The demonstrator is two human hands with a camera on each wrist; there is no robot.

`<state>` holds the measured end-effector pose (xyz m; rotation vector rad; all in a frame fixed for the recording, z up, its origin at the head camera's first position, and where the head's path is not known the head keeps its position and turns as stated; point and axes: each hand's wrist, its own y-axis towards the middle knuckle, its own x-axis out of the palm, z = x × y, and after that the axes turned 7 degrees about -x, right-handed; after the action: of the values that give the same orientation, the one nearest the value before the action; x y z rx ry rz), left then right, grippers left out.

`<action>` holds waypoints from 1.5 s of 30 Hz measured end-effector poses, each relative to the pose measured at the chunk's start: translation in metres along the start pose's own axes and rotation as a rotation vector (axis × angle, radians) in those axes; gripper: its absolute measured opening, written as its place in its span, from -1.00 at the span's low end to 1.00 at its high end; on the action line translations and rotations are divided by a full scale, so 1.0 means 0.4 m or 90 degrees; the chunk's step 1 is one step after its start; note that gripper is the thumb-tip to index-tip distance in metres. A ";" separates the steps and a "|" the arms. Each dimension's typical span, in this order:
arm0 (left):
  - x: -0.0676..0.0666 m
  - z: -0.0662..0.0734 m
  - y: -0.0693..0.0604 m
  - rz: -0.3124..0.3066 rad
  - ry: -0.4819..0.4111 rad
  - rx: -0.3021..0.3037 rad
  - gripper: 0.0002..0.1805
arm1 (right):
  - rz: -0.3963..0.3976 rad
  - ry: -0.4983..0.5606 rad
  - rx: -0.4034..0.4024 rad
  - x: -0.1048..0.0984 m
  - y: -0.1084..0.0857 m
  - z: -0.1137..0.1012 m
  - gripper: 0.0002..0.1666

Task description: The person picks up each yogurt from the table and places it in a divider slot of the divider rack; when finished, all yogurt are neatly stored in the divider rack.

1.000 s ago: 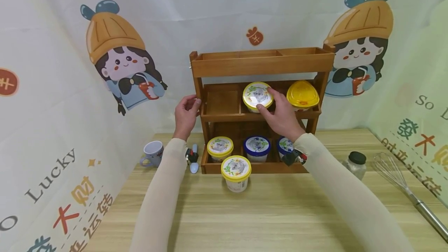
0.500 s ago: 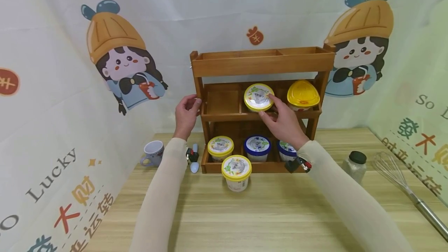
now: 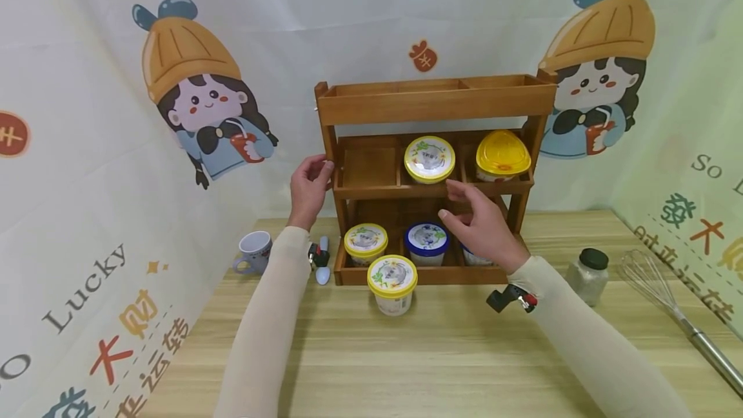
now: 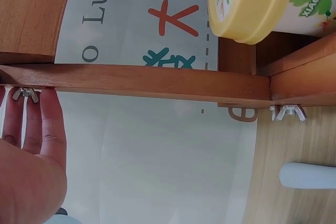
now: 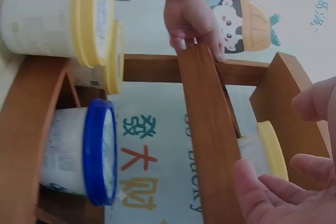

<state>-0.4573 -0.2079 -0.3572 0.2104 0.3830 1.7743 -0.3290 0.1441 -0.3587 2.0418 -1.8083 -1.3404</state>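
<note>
My left hand [image 3: 310, 189] is at the left upright of the brown wooden shelf [image 3: 435, 107]. In the left wrist view, its straight fingers [image 4: 52, 124] touch the post around a wing nut [image 4: 26, 94]; the thumb is hidden there. A yellow-lidded tub [image 3: 429, 160] sits tilted toward me in the middle compartment of the shelf's middle tier. Just below and right of it, my right hand [image 3: 484, 228] hangs apart with fingers spread, holding nothing. Right of that tub is a yellow triangular lidded container [image 3: 502, 155].
The bottom tier holds a yellow-lidded tub [image 3: 366, 242], a blue-lidded tub [image 3: 427, 240] and another partly behind my right hand. One more yellow-lidded tub [image 3: 392, 284] stands on the table in front. Around are a mug [image 3: 255, 249], a spoon [image 3: 323, 275], a jar [image 3: 589, 276] and a whisk [image 3: 667, 305].
My right hand has let go of the yellow-lidded tub in the middle tier and drawn back down and right. The tub stays in its compartment. My left hand keeps its place.
</note>
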 end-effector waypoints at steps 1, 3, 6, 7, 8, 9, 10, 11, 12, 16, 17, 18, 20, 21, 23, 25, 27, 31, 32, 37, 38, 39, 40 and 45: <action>0.000 0.000 0.000 0.000 -0.002 0.001 -0.58 | -0.008 0.004 0.001 0.003 -0.004 0.001 -0.26; -0.002 -0.001 0.001 -0.001 -0.008 0.004 -0.58 | -0.025 0.012 0.008 0.011 -0.012 0.005 -0.27; -0.002 -0.006 0.002 -0.006 -0.007 0.003 -0.57 | -0.051 0.023 0.019 0.028 -0.024 0.015 -0.30; -0.002 -0.008 0.002 -0.008 -0.005 0.002 -0.57 | -0.058 0.025 0.021 0.034 -0.029 0.018 -0.32; -0.002 -0.009 0.003 -0.010 -0.003 0.001 -0.57 | -0.065 0.027 0.024 0.041 -0.033 0.021 -0.33; -0.001 -0.010 0.004 -0.011 -0.001 0.001 -0.56 | -0.073 0.032 0.026 0.048 -0.036 0.024 -0.35; -0.001 -0.010 0.003 -0.012 0.002 0.000 -0.56 | -0.080 0.035 0.026 0.056 -0.039 0.028 -0.37; -0.001 -0.010 0.004 -0.012 0.002 0.001 -0.56 | -0.088 0.038 0.028 0.064 -0.042 0.028 -0.38; 0.000 -0.010 0.004 -0.012 0.001 0.002 -0.56 | -0.096 0.040 0.025 0.074 -0.045 0.032 -0.39; 0.001 -0.006 0.002 -0.012 0.002 0.005 -0.56 | -0.132 0.048 0.027 0.110 -0.057 0.041 -0.39; 0.002 -0.006 0.002 -0.012 0.002 0.005 -0.56 | -0.141 0.046 0.029 0.119 -0.060 0.042 -0.39; 0.002 -0.005 0.001 -0.013 0.002 0.006 -0.55 | -0.150 0.046 0.030 0.128 -0.064 0.045 -0.39; 0.003 -0.005 0.000 -0.015 0.003 0.007 -0.55 | -0.162 0.037 0.043 0.144 -0.070 0.049 -0.39; 0.004 -0.005 0.000 -0.017 0.002 0.006 -0.55 | -0.167 0.033 0.044 0.152 -0.074 0.051 -0.39; 0.005 -0.005 0.000 -0.018 0.002 0.007 -0.55 | -0.171 0.028 0.039 0.164 -0.080 0.052 -0.41; 0.005 -0.005 0.001 -0.019 0.002 0.007 -0.55 | -0.170 0.023 0.025 0.174 -0.084 0.051 -0.42; 0.005 -0.005 0.001 -0.015 0.002 0.007 -0.56 | -0.168 0.023 0.003 0.182 -0.087 0.047 -0.46; 0.002 -0.007 0.002 -0.011 0.004 0.001 -0.56 | -0.181 0.030 -0.012 0.195 -0.096 0.044 -0.52; 0.002 -0.007 0.001 -0.011 0.004 -0.001 -0.57 | -0.187 0.028 -0.011 0.198 -0.100 0.046 -0.52; -0.001 -0.010 0.000 -0.014 0.005 -0.006 -0.56 | -0.214 -0.001 0.008 0.211 -0.117 0.052 -0.54; -0.001 -0.010 0.000 -0.013 0.004 -0.006 -0.56 | -0.219 -0.008 0.008 0.212 -0.119 0.053 -0.54; -0.001 -0.010 0.001 -0.011 0.004 -0.005 -0.56 | -0.223 -0.012 0.007 0.214 -0.120 0.054 -0.55; -0.001 -0.010 0.001 -0.010 0.003 -0.003 -0.56 | -0.228 -0.014 0.007 0.215 -0.120 0.054 -0.55; -0.002 -0.007 0.003 -0.007 0.003 -0.001 -0.57 | -0.248 -0.009 0.015 0.220 -0.118 0.055 -0.51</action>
<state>-0.4590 -0.2094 -0.3592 0.2034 0.3854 1.7636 -0.3163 0.0937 -0.4467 2.4957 -1.4856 -1.4253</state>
